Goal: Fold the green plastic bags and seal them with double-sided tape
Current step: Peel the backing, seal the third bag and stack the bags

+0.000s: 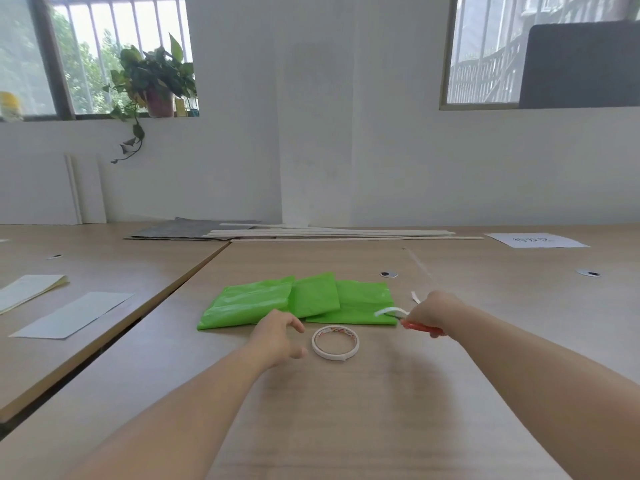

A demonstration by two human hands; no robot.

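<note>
Green bags [298,301], tape roll [329,355], right hand [434,308] gripping scissors [420,327]

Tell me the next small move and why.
Probably press the strip onto the near corner of the right bag: the right hand holds a loose white strip and a red tool just over that corner, while the left hand hovers open beside the roll, free to steady the bag.

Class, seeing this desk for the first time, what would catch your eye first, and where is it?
The bright green bags lie overlapping in the middle of the table. Just in front sits a tape roll, the left hand open beside it. The right hand grips a red-handled tool with a white strip curling at the bags' right edge.
</note>
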